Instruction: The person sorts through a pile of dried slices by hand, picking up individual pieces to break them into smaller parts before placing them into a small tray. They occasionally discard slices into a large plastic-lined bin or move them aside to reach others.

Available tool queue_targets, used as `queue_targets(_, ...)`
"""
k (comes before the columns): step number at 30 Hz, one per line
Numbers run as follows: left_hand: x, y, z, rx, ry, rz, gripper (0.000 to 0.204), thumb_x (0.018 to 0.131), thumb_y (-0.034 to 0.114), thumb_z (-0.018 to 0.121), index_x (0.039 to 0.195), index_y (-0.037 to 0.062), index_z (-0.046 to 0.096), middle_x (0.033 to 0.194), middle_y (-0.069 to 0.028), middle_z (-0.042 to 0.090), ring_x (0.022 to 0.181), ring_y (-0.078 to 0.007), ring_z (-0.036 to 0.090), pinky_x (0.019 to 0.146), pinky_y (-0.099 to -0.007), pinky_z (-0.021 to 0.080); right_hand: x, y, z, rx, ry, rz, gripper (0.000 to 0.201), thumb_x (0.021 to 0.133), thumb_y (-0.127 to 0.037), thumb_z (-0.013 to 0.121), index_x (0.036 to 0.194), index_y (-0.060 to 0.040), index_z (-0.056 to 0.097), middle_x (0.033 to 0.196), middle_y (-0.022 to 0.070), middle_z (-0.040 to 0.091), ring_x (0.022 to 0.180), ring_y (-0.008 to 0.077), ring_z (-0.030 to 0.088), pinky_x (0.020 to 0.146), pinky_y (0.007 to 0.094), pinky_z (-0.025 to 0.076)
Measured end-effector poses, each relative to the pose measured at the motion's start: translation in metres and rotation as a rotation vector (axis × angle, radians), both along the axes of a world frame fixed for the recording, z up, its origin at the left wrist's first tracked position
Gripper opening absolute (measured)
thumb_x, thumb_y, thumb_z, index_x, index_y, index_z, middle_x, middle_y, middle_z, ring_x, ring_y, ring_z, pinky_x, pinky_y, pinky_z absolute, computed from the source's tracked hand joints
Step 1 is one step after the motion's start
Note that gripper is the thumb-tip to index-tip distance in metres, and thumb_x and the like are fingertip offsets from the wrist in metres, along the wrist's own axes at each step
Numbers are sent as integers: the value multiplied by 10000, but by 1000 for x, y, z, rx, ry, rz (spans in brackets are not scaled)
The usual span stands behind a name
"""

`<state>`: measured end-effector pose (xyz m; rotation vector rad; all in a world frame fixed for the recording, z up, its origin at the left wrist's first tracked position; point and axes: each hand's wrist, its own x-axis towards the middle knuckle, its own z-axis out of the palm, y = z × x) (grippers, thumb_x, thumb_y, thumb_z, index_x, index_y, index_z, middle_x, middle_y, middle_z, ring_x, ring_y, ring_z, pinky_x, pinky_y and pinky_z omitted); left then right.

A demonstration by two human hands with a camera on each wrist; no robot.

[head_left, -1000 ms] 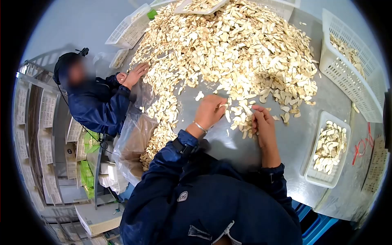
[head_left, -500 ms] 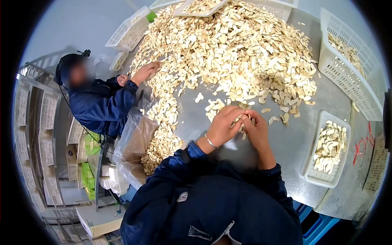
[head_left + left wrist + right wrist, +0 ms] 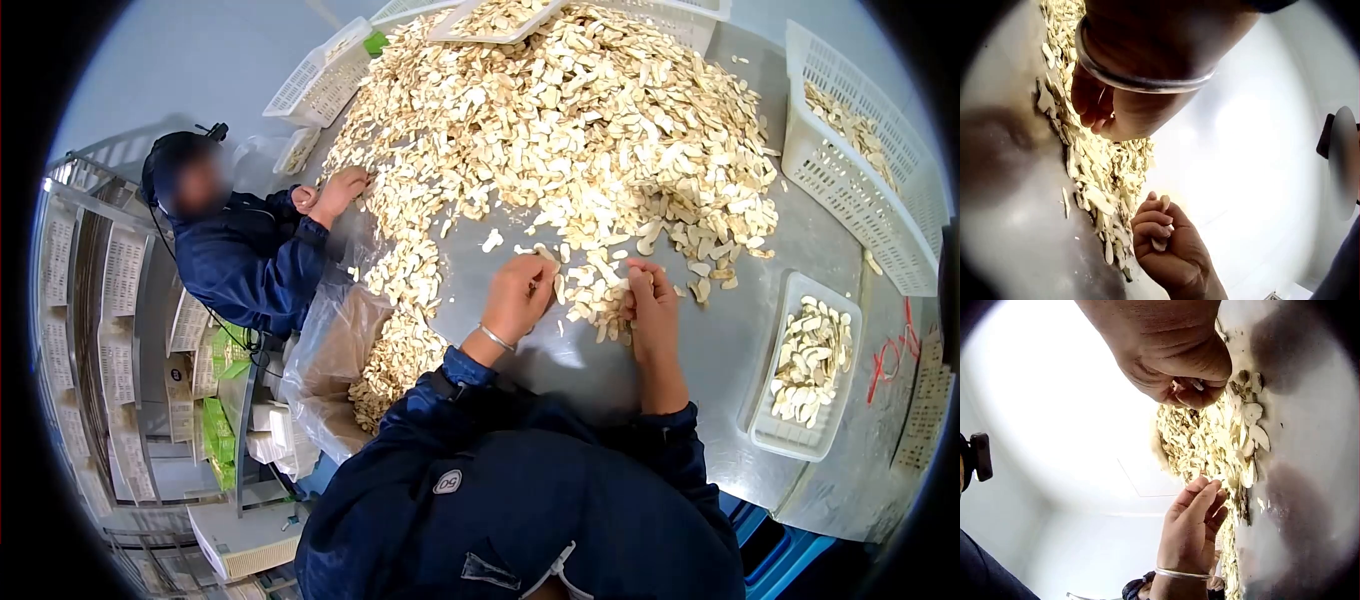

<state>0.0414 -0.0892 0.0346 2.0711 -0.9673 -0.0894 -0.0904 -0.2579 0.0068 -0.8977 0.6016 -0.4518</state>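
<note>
Metal table [image 3: 720,360]: lying under everything, bare along its near edge.

Heap of pale dried slices [image 3: 560,120]: covering most of the table's far half, thinning toward the person into a small loose patch of slices [image 3: 590,290] that is lying between the two hands.

Second person [image 3: 240,250]: sitting at the left of the table in a dark jacket, one hand resting on the heap's edge.

White slotted basket [image 3: 860,180]: standing at the right edge, holding some slices.

Clear plastic bag [image 3: 330,350]: hanging open at the table's left edge, below a trail of slices.

Small white tray [image 3: 810,365]: sitting right of the right hand, part filled with slices.

Left hand [image 3: 520,290]: resting at the left border of the small patch, fingers loosely bent and touching the slices; a bangle [image 3: 492,338] is circling the wrist.

Right hand [image 3: 650,300]: sitting at the patch's right border, fingers curled inward and gripping a few slices against the palm, as the left wrist view is showing.
</note>
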Motion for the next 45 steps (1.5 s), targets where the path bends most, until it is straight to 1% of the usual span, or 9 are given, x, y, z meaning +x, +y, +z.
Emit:
queue_targets(8,-24,-18,0,74,6,-144,156,842,128,726,988,89,684,880,-91,631,762,-294,629,682,-389,519,2,-5,10,323,-87,-131,206,997,-143,588,1172,-35,596,780,-8,518,637,82,507,523,229,401)
queue_targets(13,-29,-41,-4,81,-336,-212,116,824,122,690,937,97,688,882,-82,651,804,-298,645,700,-409,528,-4,-8,2,343,-139,-4,210,1006,-161,578,1182,-46,572,840,6,522,622,75,462,511,223,378)
queue_targets(16,-21,-39,-14,-5,-225,-73,84,821,100,684,902,84,696,817,-75,668,770,-308,653,661,-407,529,-4,-5,1,195,-72,29,213,1011,-183,583,1185,-60,582,826,3,536,593,61,442,499,214,357)
queue_targets(20,-14,-29,-22,-87,295,15,63,855,61,715,915,59,698,793,-56,681,663,-150,647,602,-268,504,-2,4,5,-155,80,90,180,1013,-156,586,1161,-60,624,704,-33,529,548,44,450,488,220,359)
queue_targets(24,-22,-33,-4,-210,521,-111,40,939,46,675,925,9,679,809,28,643,696,-1,538,606,-181,440,0,7,1,-209,30,121,164,998,-161,618,1125,-65,657,663,-51,521,538,34,444,487,216,356)
queue_targets(27,-18,-28,-2,33,187,-155,125,882,76,726,983,34,663,826,-19,629,719,-98,601,630,-251,488,-5,-3,8,-53,-23,28,168,980,-162,633,1115,-65,662,711,-39,554,563,44,478,504,218,383)
queue_targets(30,-40,-27,9,219,-311,-232,214,808,142,737,990,77,644,856,-94,619,813,-294,641,677,-391,540,-5,-14,6,208,-123,-39,205,992,-150,602,1177,-62,611,811,-13,571,615,78,530,541,228,422)
queue_targets(34,-42,-23,-6,244,-273,-168,236,802,136,700,1029,96,648,933,-106,646,905,-325,646,713,-429,546,-6,-12,22,221,-58,-79,211,975,-114,588,1171,-37,603,838,0,582,660,94,553,552,232,431)
queue_targets(45,-31,-19,1,18,26,-55,121,838,69,695,958,76,703,839,-93,642,750,-279,649,633,-371,522,-6,-3,0,-153,26,207,205,975,-142,621,1154,-45,637,738,-14,572,551,62,491,507,222,413)
